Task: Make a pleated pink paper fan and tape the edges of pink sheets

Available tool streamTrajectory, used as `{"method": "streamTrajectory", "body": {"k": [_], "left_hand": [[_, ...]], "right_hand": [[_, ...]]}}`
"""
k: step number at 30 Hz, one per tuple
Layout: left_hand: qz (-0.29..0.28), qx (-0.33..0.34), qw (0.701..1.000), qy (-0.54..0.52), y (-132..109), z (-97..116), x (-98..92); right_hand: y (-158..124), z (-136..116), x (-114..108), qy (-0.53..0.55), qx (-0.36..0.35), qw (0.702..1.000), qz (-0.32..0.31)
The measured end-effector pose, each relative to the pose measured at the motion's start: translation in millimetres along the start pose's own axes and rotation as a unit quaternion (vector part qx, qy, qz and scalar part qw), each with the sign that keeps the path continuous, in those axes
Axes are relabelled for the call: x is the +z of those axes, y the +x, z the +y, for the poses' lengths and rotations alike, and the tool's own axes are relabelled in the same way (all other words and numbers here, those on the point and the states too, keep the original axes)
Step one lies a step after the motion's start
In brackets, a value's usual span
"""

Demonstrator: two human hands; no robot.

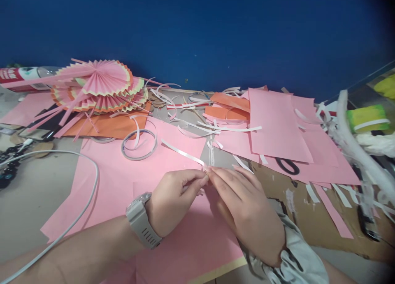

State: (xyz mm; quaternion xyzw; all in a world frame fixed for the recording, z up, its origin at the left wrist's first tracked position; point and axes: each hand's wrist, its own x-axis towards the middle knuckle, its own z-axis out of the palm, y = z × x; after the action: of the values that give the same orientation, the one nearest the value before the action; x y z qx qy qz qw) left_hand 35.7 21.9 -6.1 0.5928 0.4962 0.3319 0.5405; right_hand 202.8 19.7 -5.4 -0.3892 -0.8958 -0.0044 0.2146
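Observation:
A thin white paper strip (182,153) runs up and left from where my fingertips meet. My left hand (177,197), with a grey watch (143,220) on its wrist, pinches the strip's near end. Beside it my right hand (243,206) has its fingers closed together at the same spot, also on the strip; its thumb is hidden underneath. Large sheets of pink paper (108,193) lie beneath both hands. Just beyond the left hand, a grey tape roll (138,144) rests flat on the pink paper.
Pleated pink-and-orange paper fans (105,82) are piled at the back left, near a bottle (27,76). Pink sheets (277,128) and loose strips cover brown cardboard (277,189) on the right. A white cable (95,177) crosses the left side. A blue wall (197,33) stands behind.

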Motion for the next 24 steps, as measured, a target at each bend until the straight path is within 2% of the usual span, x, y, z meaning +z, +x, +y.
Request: {"method": "streamTrajectory", "body": {"k": [17,24], "left_hand": [[0.012,0.024,0.998,0.064,-0.9,2.4,0.4],[0.009,0.014,0.998,0.056,-1.5,1.2,1.1]], "right_hand": [[-4.5,-0.7,1.1,-0.028,-0.008,0.999,-0.016],[-1.7,0.0,1.4,0.02,0.009,1.0,-0.013]]}}
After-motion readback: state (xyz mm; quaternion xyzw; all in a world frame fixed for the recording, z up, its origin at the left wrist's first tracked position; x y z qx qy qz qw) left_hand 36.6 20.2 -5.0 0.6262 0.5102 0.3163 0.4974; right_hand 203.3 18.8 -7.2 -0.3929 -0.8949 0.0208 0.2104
